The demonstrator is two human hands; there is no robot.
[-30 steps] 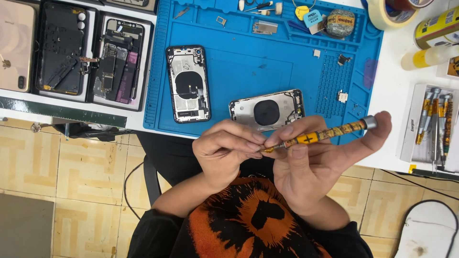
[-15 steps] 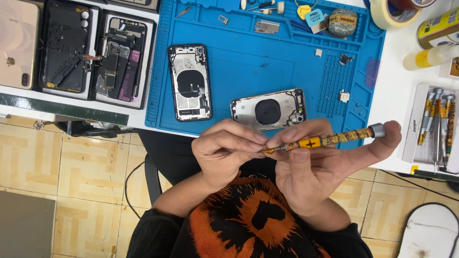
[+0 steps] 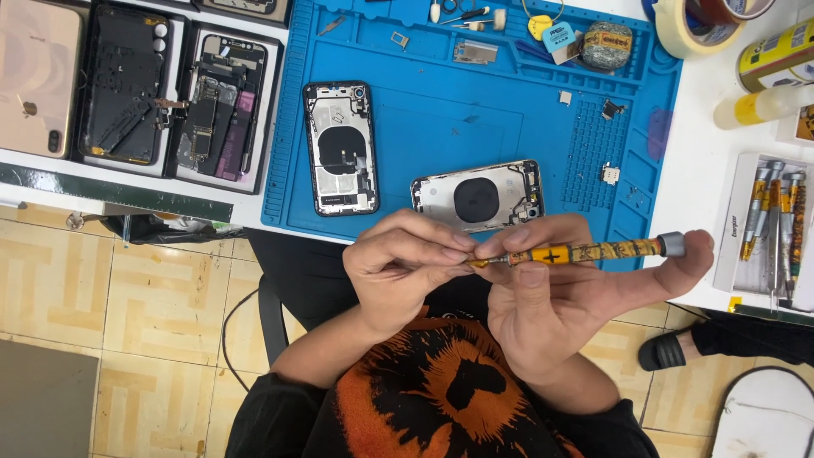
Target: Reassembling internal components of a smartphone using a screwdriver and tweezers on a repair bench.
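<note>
The white surface (image 3: 704, 170) carries a big blue repair mat (image 3: 475, 127); on the mat lie two opened phone housings, a black-framed one (image 3: 341, 148) standing lengthwise and a silver one (image 3: 477, 197) lying crosswise near the front edge, just beyond my knuckles; off to the left are trays with more stripped phones (image 3: 225, 106); far right there's a box of spare drivers (image 3: 776, 225) and a roll of tape (image 3: 688, 25).

My right hand (image 3: 551, 305) has the yellow precision screwdriver (image 3: 585, 252) lying across its fingers, index tip capping the silver end, thumb pressed on the shaft; my left hand (image 3: 407, 267) has its fingers pinched narrow right at the driver's tip; whatever's in there is too small to make out, can't tell if it's a bit or a screw.

Worry: I'm holding all this over my lap, past the edge of the surface, not over the mat; if the pinch slips, the tiny piece likely drops to the tiled floor (image 3: 127, 297) and vanishes; also the tip could jab my left fingertips if I push too hard.
</note>
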